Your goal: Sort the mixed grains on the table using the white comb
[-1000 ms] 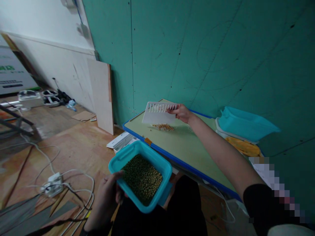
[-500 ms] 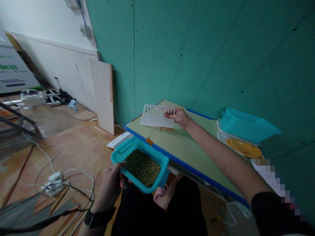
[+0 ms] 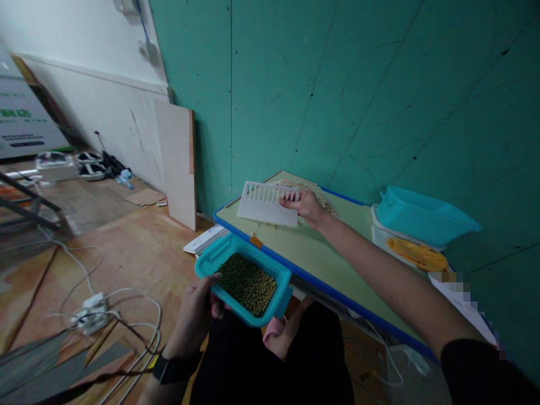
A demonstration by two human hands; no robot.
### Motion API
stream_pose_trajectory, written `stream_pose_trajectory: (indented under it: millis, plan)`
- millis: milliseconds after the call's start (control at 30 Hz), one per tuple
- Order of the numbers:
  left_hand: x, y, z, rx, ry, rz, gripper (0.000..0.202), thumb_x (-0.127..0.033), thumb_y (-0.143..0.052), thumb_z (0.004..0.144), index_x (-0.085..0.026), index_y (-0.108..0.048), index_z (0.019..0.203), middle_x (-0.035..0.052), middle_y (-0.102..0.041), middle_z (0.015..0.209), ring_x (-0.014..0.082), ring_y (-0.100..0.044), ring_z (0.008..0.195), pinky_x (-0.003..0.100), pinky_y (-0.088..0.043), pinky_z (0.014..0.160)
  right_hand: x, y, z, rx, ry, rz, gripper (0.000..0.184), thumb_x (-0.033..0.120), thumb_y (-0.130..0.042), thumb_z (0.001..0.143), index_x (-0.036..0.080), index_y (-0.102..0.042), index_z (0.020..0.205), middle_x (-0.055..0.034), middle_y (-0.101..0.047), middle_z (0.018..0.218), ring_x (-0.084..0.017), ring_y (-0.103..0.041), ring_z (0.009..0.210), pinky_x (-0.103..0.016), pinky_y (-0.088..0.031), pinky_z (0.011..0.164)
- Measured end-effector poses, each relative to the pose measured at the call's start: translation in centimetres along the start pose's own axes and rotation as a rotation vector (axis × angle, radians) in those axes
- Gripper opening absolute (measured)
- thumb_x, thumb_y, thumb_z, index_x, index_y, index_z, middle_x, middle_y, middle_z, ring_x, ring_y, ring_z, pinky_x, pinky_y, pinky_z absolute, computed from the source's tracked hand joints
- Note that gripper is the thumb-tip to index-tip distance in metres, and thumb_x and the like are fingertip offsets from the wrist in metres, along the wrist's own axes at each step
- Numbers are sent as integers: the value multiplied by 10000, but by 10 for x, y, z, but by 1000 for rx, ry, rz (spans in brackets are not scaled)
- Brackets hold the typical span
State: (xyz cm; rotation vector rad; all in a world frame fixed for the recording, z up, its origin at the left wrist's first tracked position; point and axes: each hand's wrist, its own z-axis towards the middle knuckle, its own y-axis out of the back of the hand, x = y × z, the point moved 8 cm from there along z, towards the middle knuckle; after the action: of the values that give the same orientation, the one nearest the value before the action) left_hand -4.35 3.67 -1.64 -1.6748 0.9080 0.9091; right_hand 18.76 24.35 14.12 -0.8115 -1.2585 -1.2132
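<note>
My left hand (image 3: pixel 198 315) grips the near edge of a teal plastic tub (image 3: pixel 217 256) filled with green beans (image 3: pixel 247 284), holding it just below the table's blue front edge (image 3: pixel 295 269). My right hand (image 3: pixel 307 206) reaches over the green tabletop and holds a white slotted scraper board (image 3: pixel 264 203) upright on its edge. A few yellow beans (image 3: pixel 291 224) peek out under the board, and a spread of pale beans (image 3: pixel 323 199) lies behind my hand.
A teal bin (image 3: pixel 422 216) sits over a white tray with yellow contents (image 3: pixel 417 254) at the table's right. A wooden panel (image 3: pixel 177 163) leans on the green wall. Cables and a power strip (image 3: pixel 90 318) lie on the wooden floor at left.
The scraper board has slid toward the table's near edge, covering most of the yellow beans. The tub of green beans has risen closer to the table edge.
</note>
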Motion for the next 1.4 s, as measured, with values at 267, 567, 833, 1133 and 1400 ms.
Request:
stream_pose_trajectory:
  millis: [267,567,833,1133,1400]
  plan:
    - [-4,-3,0,4,-10,37,584,-418,-637,854,-239,-509,313,0,-460,272,117,-533,337,225,-396,421,1,-6,-16,-58,-39,24,504,500,-962,422,174,-746,739,-55,-760,796,-192,-676,736,-329,-529,733]
    - [-6,-9,-1,12,10,10,539,-433,-676,803,-232,-517,329,9,-492,273,123,-556,324,216,-374,396,3,-8,-38,-167,-24,28,508,540,-951,427,179,-740,717,-70,-768,783,-240,-704,741,-352,-550,690]
    - [-6,-10,-1,12,-9,67,556,-443,-641,804,-233,-511,305,40,-516,283,111,-499,302,225,-382,394,4,2,-61,-201,-16,-52,455,520,-937,504,167,-768,738,-90,-785,805,-262,-725,753,-359,-557,691]
    - [-8,-15,-6,12,-14,80,551,-422,-617,819,-231,-532,309,38,-503,289,126,-532,342,220,-383,396,16,36,-96,-192,16,-281,415,545,-904,568,190,-808,760,-79,-795,783,-280,-736,724,-375,-575,652]
    - [-9,-20,-11,-3,-25,73,567,-405,-602,836,-230,-526,302,42,-507,295,129,-548,356,225,-403,418,21,55,-143,-241,55,-357,355,564,-861,636,241,-832,781,-59,-805,789,-309,-765,753,-409,-615,681]
